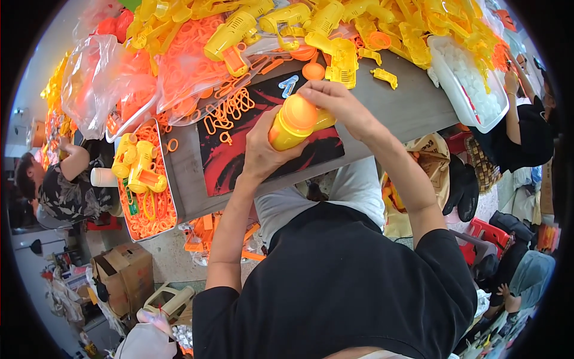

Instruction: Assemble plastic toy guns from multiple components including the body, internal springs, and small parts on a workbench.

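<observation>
Held over a black and red mat (230, 166) is a yellow toy hair dryer (283, 137) with a rounded orange end piece (299, 113). My left hand (261, 148) is wrapped around its yellow barrel, fingers closed. My right hand (339, 105) comes from the other side, closed with its fingertips against the orange end piece. A yellow part of the toy, probably its handle, shows under the right hand. Beyond the hands a round orange part (313, 71) and a small blue and white sticker (288, 85) lie on the table.
Yellow shell halves (341, 57) are heaped along the far side. Bags of orange parts (191, 66) lie far left, with loose orange loops (230, 110) nearer. A tray (175, 206) holds orange pieces and yellow dryers (143, 161). A white bin (472, 90) stands right; other people sit on both sides.
</observation>
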Motion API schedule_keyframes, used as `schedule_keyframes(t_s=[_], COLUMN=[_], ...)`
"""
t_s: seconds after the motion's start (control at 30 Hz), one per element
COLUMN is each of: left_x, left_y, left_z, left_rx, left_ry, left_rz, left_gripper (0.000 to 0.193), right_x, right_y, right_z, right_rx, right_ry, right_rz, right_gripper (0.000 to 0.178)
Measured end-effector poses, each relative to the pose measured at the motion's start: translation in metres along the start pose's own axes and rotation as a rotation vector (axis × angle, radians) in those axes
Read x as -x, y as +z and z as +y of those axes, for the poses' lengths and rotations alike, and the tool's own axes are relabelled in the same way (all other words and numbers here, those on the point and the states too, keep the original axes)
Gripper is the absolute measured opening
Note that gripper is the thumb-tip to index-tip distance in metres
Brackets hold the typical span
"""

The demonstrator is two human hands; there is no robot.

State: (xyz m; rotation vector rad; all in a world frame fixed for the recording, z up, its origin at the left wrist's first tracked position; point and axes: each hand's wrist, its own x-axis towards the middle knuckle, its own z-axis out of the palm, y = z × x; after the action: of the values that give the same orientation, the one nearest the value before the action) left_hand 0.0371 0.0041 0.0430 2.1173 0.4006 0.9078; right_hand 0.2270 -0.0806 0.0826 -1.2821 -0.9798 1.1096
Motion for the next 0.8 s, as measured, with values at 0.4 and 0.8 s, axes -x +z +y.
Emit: schedule_keyframes(t_s=[0.4,0.8], left_x=[-0.004,0.002], left_y=[0.008,0.022], left_z=[0.002,0.000], left_rx=[-0.023,-0.067], left_ry=[0.239,0.217], left_rz=[-0.081,-0.228], left_gripper=[0.075,0.066], right_x=[0.020,0.014], right_y=[0.019,0.023], right_z=[0.005,0.010], right_rx=[0.597,0.580], right_ry=[-0.319,-0.472], right_rz=[0.244,-0.020], right_gripper=[0.020,0.025])
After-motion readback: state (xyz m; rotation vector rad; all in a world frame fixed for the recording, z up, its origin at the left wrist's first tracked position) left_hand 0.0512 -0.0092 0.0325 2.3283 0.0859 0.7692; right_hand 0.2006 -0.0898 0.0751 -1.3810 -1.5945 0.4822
